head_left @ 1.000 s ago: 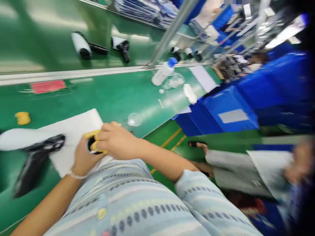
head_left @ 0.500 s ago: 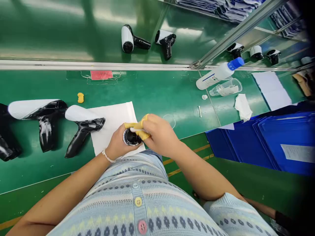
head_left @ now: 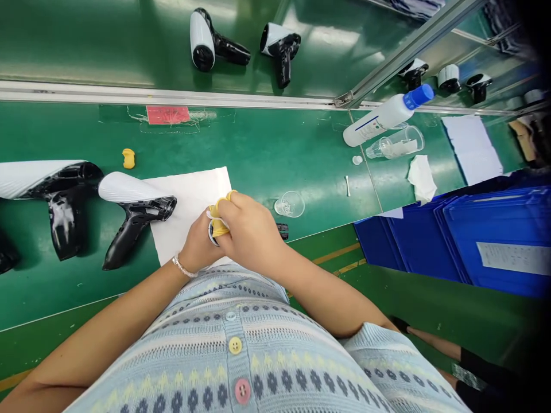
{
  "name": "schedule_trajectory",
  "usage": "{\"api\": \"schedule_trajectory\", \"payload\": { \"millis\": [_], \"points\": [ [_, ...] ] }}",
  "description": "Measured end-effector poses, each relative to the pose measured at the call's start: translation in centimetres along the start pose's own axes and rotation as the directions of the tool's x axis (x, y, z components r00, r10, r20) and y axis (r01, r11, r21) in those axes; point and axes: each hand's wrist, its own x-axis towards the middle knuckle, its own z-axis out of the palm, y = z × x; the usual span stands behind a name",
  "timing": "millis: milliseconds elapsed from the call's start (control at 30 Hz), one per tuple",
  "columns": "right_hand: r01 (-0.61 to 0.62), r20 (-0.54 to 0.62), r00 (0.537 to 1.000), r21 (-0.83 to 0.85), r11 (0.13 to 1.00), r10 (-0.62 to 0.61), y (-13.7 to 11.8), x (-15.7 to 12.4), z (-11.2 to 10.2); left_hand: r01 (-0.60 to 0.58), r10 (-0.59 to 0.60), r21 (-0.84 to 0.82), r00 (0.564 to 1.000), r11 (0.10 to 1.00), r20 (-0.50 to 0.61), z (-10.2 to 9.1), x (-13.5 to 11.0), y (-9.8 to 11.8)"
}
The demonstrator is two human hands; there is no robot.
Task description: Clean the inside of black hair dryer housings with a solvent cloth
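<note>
My left hand (head_left: 200,241) is closed around a round black-and-white housing, its white rim (head_left: 212,229) showing between the fingers. Over its opening, my right hand (head_left: 252,229) is closed, with yellow finger cots (head_left: 219,226) on the fingertips. A thin white piece (head_left: 210,214) shows at those fingertips; its kind is hard to make out. Both hands meet above a white sheet (head_left: 189,186). Left of them, a hair dryer housing (head_left: 138,206) with white top and black handle lies partly on the sheet. Another such hair dryer housing (head_left: 64,201) rests farther left.
A clear cup (head_left: 290,205) and a black part (head_left: 283,230) are right of my hands. Beyond lie a white bottle (head_left: 379,121), a swab (head_left: 347,186), a crumpled tissue (head_left: 422,178) and blue bins (head_left: 495,229). Two hair dryers (head_left: 202,43) stand behind the rail.
My right hand has moved left and closer to my left hand, now covering the round opening that showed before. The camera view has shifted a little.
</note>
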Motion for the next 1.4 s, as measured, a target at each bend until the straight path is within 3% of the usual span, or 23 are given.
{"api": "schedule_trajectory", "payload": {
  "millis": [133,200,333,433,667,833,967,1067,1200,1400],
  "points": [
    [-0.143,0.065,0.988,0.077,0.987,0.138,2.0,-0.4,-1.0,-0.026,0.027,-0.056,0.999,0.998,0.02,0.0,0.0,0.1],
    [-0.15,0.084,0.987,0.126,0.981,0.14,3.7,-1.4,-1.3,-0.039,0.041,-0.08,0.999,0.996,0.033,-0.1,0.1,0.2],
    [-0.042,-0.109,0.992,0.198,0.979,0.065,5.3,-3.6,-1.2,-0.043,0.047,-0.082,0.998,0.996,0.039,-0.1,0.1,0.4],
    [0.047,-0.228,0.973,0.041,0.998,-0.036,4.4,-4.6,-0.6,-0.035,0.038,-0.075,0.999,0.997,0.032,-0.1,0.1,0.6],
    [0.012,-0.202,0.975,-0.374,0.927,-0.094,1.8,-3.7,0.0,-0.054,0.054,-0.025,0.999,0.998,-0.001,0.1,0.1,0.6],
    [0.103,-0.075,0.986,-0.441,0.892,-0.151,1.9,-3.7,-0.9,-0.041,0.041,-0.001,0.999,0.999,0.003,0.1,0.1,0.6],
    [0.104,0.053,0.995,-0.489,0.866,-0.09,3.3,-3.8,-1.0,-0.067,0.067,-0.032,0.998,0.997,-0.005,0.1,0.1,0.3],
    [0.057,-0.008,0.998,-0.465,0.883,-0.068,4.3,-3.5,-1.2,-0.08,0.08,-0.033,0.997,0.996,-0.002,0.1,0.0,0.2],
    [0.202,-0.076,0.966,-0.378,0.903,-0.248,4.9,-3.1,-2.1,-0.084,0.084,-0.035,0.996,0.996,-0.001,0.1,0.0,0.2],
    [0.446,-0.037,0.869,-0.37,0.815,-0.493,5.6,-2.7,-3.1,-0.08,0.08,-0.009,0.997,0.997,0.005,0.0,0.0,0.3]
  ]
}}
